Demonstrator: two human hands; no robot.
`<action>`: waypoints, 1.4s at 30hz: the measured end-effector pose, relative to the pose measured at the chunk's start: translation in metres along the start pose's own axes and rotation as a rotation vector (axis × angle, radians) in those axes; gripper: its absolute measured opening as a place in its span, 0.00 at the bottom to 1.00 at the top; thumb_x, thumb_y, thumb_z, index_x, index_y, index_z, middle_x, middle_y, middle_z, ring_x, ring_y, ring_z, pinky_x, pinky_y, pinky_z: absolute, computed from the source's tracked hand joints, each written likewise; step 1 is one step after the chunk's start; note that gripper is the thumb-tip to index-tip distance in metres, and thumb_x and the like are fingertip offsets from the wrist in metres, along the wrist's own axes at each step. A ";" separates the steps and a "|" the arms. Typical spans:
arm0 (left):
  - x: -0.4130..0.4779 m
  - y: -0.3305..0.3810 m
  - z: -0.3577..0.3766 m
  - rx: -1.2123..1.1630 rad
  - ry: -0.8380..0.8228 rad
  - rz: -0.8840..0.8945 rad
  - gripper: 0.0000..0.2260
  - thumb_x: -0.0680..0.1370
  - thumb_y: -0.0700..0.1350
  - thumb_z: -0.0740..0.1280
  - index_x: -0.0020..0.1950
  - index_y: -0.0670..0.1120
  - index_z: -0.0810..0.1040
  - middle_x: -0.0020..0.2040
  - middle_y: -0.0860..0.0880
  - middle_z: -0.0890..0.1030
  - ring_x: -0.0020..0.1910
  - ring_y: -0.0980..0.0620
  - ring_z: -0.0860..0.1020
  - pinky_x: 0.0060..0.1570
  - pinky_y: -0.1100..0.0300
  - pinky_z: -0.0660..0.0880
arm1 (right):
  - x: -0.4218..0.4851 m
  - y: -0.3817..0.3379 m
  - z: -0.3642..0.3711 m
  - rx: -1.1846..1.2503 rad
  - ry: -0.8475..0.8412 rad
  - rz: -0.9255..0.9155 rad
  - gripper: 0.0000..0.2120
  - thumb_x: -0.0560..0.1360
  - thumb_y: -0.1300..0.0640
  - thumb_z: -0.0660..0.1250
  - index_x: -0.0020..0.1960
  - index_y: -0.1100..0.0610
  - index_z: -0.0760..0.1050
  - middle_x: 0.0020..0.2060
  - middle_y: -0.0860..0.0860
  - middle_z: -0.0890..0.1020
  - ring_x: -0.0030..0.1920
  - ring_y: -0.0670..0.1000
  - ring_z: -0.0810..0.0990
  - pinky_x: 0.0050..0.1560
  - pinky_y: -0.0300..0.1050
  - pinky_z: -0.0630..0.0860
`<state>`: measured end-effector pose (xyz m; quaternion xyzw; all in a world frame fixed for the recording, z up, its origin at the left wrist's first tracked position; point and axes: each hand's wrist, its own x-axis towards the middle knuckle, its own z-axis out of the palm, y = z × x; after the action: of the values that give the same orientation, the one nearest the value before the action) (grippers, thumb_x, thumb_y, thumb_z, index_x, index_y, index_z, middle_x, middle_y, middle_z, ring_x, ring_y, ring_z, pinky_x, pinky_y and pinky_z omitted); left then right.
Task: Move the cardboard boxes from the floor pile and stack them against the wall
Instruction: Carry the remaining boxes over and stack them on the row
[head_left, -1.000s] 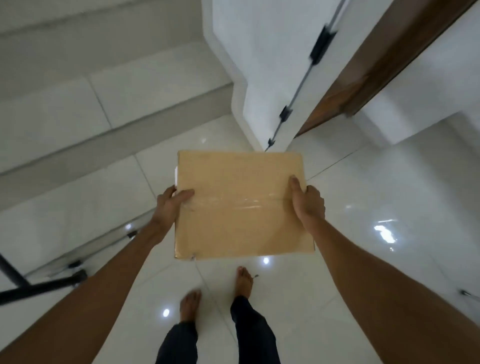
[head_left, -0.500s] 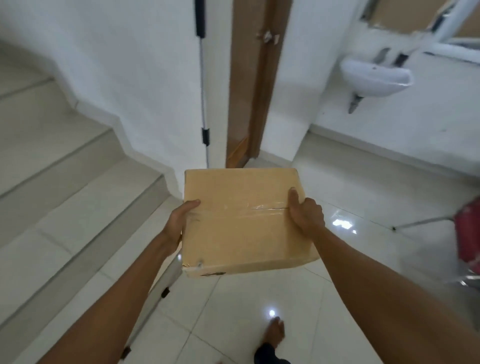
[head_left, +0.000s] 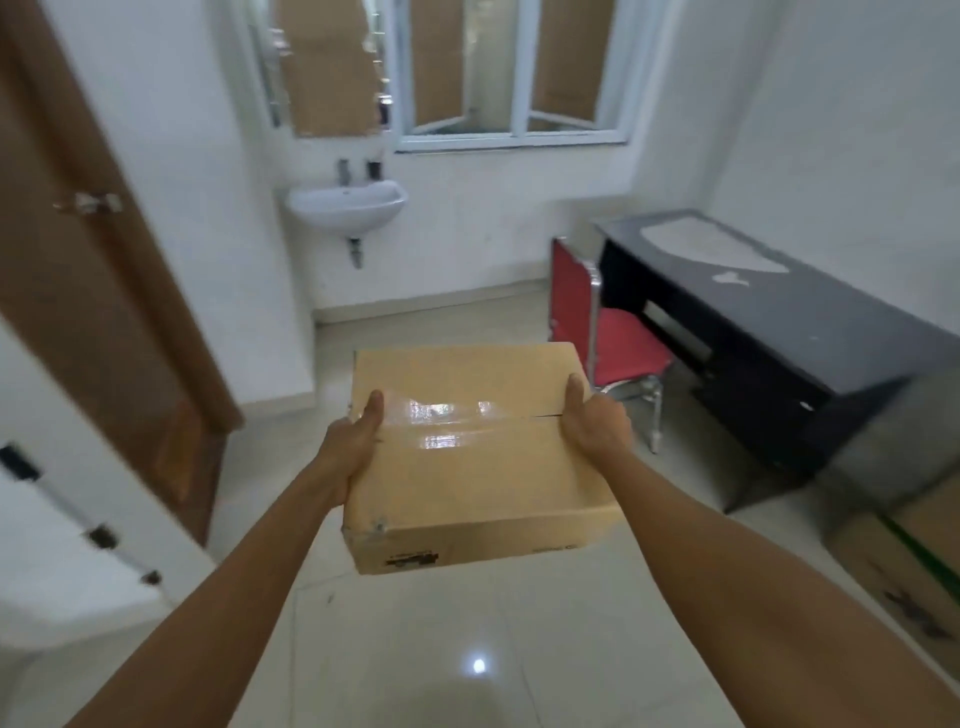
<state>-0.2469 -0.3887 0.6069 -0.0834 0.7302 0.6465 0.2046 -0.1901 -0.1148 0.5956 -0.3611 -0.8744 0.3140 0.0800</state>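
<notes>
Cardboard box (head_left: 478, 457) held in the air at chest level, taped seam up. Left hand (head_left: 348, 447) grips its left edge, thumb on top; right hand (head_left: 592, 421) grips the right edge, thumb up on the lid. Another box (head_left: 914, 561) on floor at right. Farther: red chair (head_left: 618, 348), dark desk (head_left: 779, 322), then sink (head_left: 348, 208) on back wall.

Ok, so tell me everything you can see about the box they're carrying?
The cardboard box is plain tan, flat and roughly square, closed, with shiny clear tape along its top seam. Its near left corner looks scuffed, and the near side bears small dark print, too blurry to read. It is held in the air, top up. The left hand grips its left edge and the right hand its right edge, thumbs on top.
</notes>
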 end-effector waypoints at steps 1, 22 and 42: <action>0.001 0.005 0.026 0.031 -0.043 0.002 0.26 0.76 0.65 0.60 0.56 0.44 0.76 0.48 0.42 0.82 0.45 0.43 0.81 0.40 0.52 0.79 | 0.003 0.022 -0.021 -0.002 0.039 0.037 0.37 0.80 0.36 0.43 0.66 0.66 0.71 0.63 0.64 0.75 0.63 0.64 0.74 0.61 0.54 0.69; -0.134 -0.028 0.552 0.223 -0.785 -0.135 0.31 0.65 0.67 0.70 0.59 0.49 0.80 0.51 0.42 0.84 0.51 0.39 0.82 0.56 0.40 0.77 | -0.050 0.440 -0.365 0.006 0.522 0.672 0.35 0.79 0.35 0.44 0.60 0.63 0.75 0.56 0.61 0.79 0.57 0.62 0.77 0.53 0.51 0.71; -0.190 -0.013 0.828 0.595 -1.108 -0.002 0.29 0.73 0.65 0.65 0.64 0.44 0.74 0.50 0.45 0.81 0.48 0.44 0.80 0.49 0.50 0.76 | -0.052 0.598 -0.465 0.120 0.829 1.044 0.31 0.82 0.42 0.43 0.61 0.64 0.75 0.56 0.62 0.78 0.56 0.63 0.76 0.54 0.52 0.71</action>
<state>0.0882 0.3924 0.6057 0.3239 0.6642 0.3626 0.5678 0.3659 0.4026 0.6048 -0.8226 -0.4628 0.1946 0.2669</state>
